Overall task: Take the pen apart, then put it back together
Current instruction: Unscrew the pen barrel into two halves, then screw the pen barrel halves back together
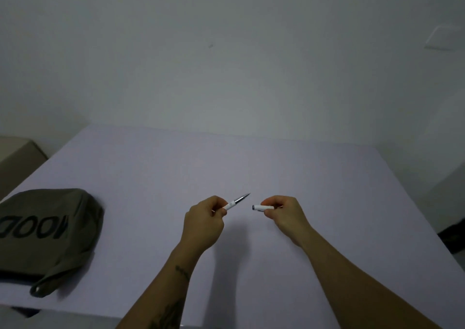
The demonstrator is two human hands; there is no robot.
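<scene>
My left hand (pixel 205 221) grips a white pen body (pixel 235 202) above the table, its silver front section and tip pointing up and to the right. My right hand (pixel 283 212) pinches the white pen cap (pixel 261 207), whose dark open end faces left toward the pen tip. A small gap separates the tip from the cap. Most of the pen barrel is hidden inside my left fist.
A pale lilac table (pixel 251 165) fills the lower half of the view. An olive-green fabric pouch (pixel 47 230) with black lettering lies at the table's left edge. A plain grey wall rises behind the table. A beige box (pixel 15 152) stands off the table's far left corner.
</scene>
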